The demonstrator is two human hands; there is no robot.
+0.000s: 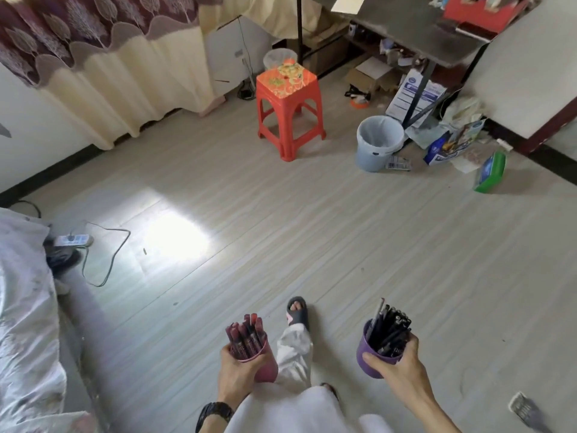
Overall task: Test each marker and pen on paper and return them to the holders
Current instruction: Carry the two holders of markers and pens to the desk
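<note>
Right hand [396,367] around half-hidden purple holder [363,350]

An orange stool [288,89] stands near a pale blue bin [376,145], with a power strip [72,240] by the bed [25,323].

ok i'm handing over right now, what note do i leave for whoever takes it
Left hand grips the pink plastic cup of dark red markers. Right hand grips the purple plastic cup of black pens. Both are held above the pale plank floor, every marker and pen standing in its holder. No marked paper is in view, so testing looks not yet begun. Remaining: find paper, test each, return them.
</note>
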